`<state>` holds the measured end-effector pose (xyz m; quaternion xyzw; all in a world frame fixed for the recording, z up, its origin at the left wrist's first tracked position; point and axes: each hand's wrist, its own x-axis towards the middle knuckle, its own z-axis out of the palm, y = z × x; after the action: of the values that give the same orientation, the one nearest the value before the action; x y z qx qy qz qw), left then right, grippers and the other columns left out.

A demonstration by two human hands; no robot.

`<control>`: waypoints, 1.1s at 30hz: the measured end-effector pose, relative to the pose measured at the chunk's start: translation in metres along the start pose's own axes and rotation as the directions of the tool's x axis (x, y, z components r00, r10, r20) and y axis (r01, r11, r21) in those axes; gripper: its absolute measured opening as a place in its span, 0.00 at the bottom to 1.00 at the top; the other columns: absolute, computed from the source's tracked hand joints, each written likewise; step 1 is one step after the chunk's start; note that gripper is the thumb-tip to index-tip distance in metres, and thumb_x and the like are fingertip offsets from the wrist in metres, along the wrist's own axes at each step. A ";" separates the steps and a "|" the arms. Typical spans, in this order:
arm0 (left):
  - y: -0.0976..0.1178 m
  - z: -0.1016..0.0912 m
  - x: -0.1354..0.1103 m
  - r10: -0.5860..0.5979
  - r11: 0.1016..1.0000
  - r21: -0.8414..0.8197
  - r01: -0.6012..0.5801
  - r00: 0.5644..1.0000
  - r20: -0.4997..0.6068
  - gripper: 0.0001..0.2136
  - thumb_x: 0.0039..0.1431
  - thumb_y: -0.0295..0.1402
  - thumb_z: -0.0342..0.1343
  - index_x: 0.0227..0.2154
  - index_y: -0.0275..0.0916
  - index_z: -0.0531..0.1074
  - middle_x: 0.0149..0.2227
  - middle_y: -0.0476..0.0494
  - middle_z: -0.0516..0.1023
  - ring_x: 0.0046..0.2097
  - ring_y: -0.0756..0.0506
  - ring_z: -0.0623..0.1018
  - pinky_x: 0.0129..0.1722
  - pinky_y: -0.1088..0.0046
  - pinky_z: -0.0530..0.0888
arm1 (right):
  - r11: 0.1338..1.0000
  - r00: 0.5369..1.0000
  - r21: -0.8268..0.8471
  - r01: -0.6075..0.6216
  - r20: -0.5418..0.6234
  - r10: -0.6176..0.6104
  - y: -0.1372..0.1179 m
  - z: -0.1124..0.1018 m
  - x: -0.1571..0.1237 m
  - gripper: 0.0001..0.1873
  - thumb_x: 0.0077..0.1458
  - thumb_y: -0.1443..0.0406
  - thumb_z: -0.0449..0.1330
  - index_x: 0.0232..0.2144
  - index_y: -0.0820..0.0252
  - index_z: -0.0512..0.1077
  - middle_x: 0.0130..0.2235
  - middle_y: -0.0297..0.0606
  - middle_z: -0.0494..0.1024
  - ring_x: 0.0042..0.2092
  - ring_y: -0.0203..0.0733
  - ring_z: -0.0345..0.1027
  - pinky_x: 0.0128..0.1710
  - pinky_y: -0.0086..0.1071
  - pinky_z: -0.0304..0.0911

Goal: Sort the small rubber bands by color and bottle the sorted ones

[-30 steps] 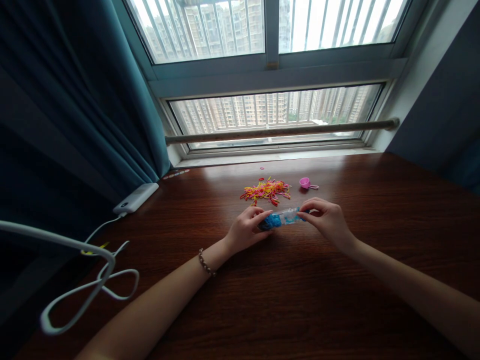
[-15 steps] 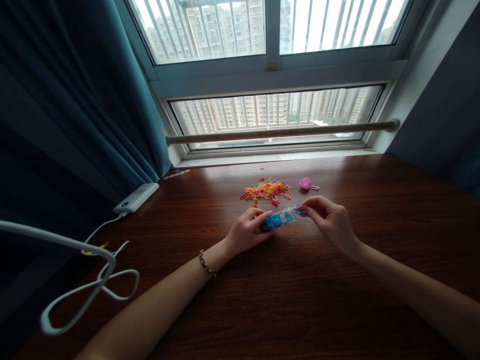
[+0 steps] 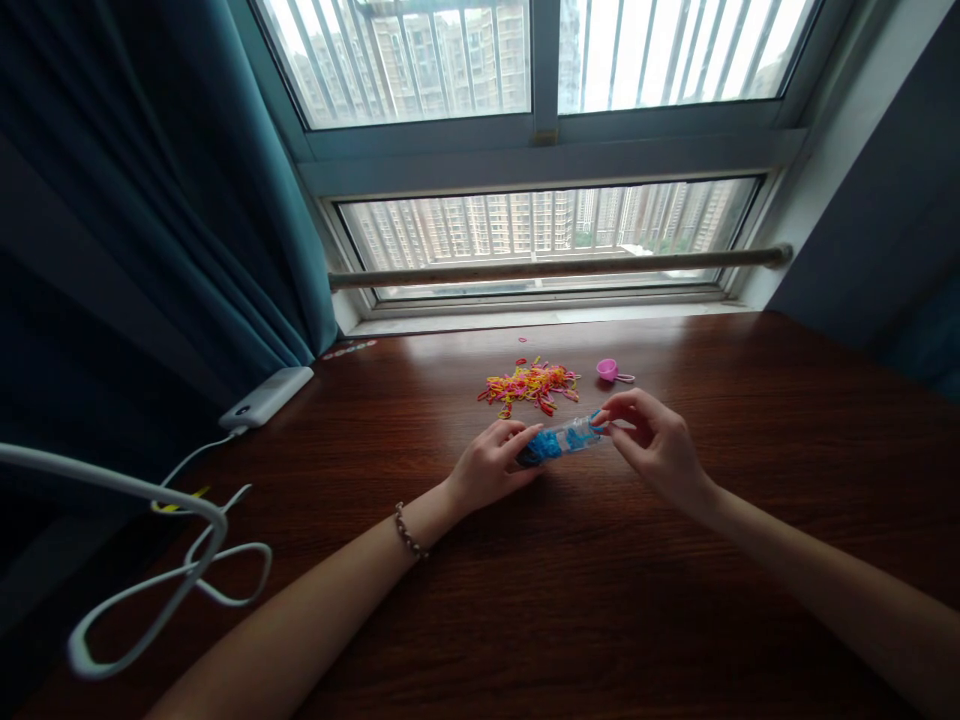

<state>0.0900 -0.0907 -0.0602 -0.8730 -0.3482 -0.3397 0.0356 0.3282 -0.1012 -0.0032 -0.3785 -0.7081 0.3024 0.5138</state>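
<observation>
A clear plastic tube (image 3: 576, 434) with blue pieces inside lies slanted just above the table. Its left end is wrapped by my left hand (image 3: 491, 462), thumb on top; the palm hides that end. At the tube's right end, my right hand (image 3: 651, 440) has its thumb and fingers curled together. Something blue shows at those fingertips, too small to make out. Beyond the tube lies a loose pile of small rubber bands (image 3: 532, 385) in red, yellow, orange and pink. A pink scoop (image 3: 607, 371) with a short handle rests right of the pile.
The brown wooden table (image 3: 510, 600) reaches to the window sill. At the left are a white power strip (image 3: 266, 397) and a looped white cable (image 3: 142, 640) beside the blue curtain (image 3: 247, 200). A metal rail (image 3: 562, 266) crosses the window.
The fingers of my right hand have shifted slightly at the tube's right end and spread a little. My left hand keeps its hold. The whole view has moved slightly.
</observation>
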 end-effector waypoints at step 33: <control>0.002 -0.004 0.006 -0.166 0.967 -0.202 0.151 0.985 -0.056 0.20 0.49 0.32 0.56 0.46 0.37 0.61 0.43 0.40 0.69 0.43 0.46 0.71 0.44 0.66 0.70 | 0.984 0.994 -0.172 -0.034 0.101 0.052 0.013 -0.008 0.008 0.06 0.47 0.62 0.58 0.26 0.60 0.71 0.26 0.34 0.73 0.28 0.36 0.65 0.29 0.29 0.61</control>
<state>0.0924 -0.0898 -0.0530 -0.8285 -0.3801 -0.4059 -0.0658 0.3373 -0.0873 -0.0080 -0.4198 -0.7489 0.2713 0.4350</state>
